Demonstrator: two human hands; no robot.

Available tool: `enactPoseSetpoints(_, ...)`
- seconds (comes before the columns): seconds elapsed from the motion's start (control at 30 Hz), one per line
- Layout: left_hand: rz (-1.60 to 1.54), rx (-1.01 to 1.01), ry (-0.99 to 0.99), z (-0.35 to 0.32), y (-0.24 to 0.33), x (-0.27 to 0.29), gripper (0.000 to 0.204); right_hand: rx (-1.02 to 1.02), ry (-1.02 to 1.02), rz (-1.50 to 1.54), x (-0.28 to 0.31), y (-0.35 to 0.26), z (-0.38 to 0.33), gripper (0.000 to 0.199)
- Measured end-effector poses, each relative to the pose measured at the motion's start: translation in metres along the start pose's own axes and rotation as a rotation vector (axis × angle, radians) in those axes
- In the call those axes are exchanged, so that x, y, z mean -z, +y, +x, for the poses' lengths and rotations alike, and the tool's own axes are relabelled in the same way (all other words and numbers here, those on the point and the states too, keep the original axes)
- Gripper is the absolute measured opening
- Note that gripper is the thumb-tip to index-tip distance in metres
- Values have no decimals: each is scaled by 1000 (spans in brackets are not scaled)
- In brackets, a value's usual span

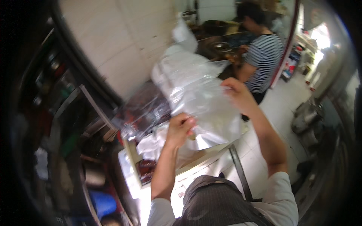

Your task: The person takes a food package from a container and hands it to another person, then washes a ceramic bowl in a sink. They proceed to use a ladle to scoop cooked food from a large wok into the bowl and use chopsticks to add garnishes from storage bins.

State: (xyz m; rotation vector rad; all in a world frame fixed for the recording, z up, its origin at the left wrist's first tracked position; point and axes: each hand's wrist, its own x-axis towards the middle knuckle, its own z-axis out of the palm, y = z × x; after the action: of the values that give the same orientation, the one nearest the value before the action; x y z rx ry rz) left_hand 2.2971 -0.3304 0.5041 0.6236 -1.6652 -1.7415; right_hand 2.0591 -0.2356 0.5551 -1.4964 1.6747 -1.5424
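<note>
A clear plastic bag (215, 113) is spread out in front of me, shiny and slightly blurred. My left hand (180, 130) is closed on its near left part, with the fingers curled in. Farther right and higher, my right hand (238, 96) pinches the bag near its far right edge. Beneath the bag stands a pale shallow box (200, 160). In its near left corner lie dark red, glossy pieces (147, 165) whose kind I cannot make out. Plastic covers much of the box's inside.
Whitish plastic bags (184, 67) are heaped behind, beside a dark plastic-wrapped bundle (145, 105). A person in a striped shirt (264, 56) works at a counter, far right. Metal pots (307, 116) stand on the right; a cluttered shelf with a blue container (102, 203) is on the left.
</note>
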Motion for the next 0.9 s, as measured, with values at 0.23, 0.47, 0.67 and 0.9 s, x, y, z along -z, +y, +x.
enactPoseSetpoints(0.23, -67, -172, 36, 17, -7, -9, 28, 279, 313, -291, -43, -37, -45, 31)
enactPoseSetpoints(0.47, -129, 4, -15, 23, -8, -43, 23, -56, -102, 356, -62, -2, -56, 16)
enactPoseSetpoints(0.67, 179, -62, -43, 23, -36, -12, 29, 9, -250, 527, -73, 50, -59, 14)
enactPoseSetpoints(0.9, 1084, -115, 254, -8, 21, 97, 25, -139, 100, 1416, -79, 20, -52, 8)
